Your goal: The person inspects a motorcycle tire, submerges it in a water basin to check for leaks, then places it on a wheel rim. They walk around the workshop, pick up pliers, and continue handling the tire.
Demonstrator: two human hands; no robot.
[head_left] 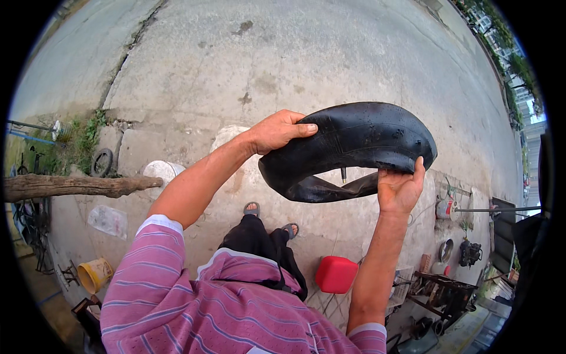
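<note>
A black rubber inner tube (377, 127), partly inflated and wet-looking with droplets, is held up in front of me between both hands. My left hand (282, 131) grips its upper left side, thumb on top and the other fingers hidden behind the rubber. My right hand (402, 192) holds the lower right part, palm up, with fingers curled around the inner edge. A short valve stem (344, 174) sticks out into the opening of the tube. The lower stretch of the ring looks folded and slack.
A wooden post (76, 186) juts in from the left, near a white bucket (165, 171). A red plastic container (336, 274) stands by my feet. A yellow bucket (95, 275) lies at the lower left. Tools and a metal rack (445, 295) fill the lower right. A small tyre (102, 162) rests by weeds.
</note>
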